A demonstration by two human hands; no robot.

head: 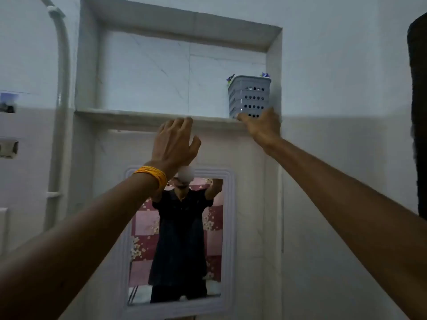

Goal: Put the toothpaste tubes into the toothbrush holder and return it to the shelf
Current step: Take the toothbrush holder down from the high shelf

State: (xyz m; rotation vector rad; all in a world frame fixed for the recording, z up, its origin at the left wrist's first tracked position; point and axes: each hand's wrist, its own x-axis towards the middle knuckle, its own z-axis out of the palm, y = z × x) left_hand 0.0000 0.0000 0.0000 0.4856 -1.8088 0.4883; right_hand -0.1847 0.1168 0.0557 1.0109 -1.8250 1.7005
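A: Where is the toothbrush holder [249, 95]?

B: It stands upright on the shelf [129, 114], a recessed niche in the tiled wall, at the shelf's right end, close against the right side wall. It is a grey plastic basket with rows of round holes.

A: And the toothpaste tubes [231, 79]?

B: Small coloured tips poke above the holder's rim at its left and right corners. They are too small to tell apart clearly.

A: What is the right hand [263, 127] doing?

B: It reaches up to the holder's base at the shelf's front edge. The fingertips meet the lower front of the holder, with the thumb toward its left bottom corner. The grip looks loose rather than clamped; whether it actually closes on the holder cannot be told from here.

A: The left hand [175, 142]?

B: It is raised just below the shelf's front edge, near the middle, holding nothing. Its grip is wide, fingers spread, the fingertips level with the edge. A yellow band [151, 175] circles the wrist.

A: Anything else?

B: A mirror [175, 239] hangs on the wall below the shelf, reflecting a person in a dark shirt with both arms raised. A white pipe [61, 88] runs down the wall left of the niche.
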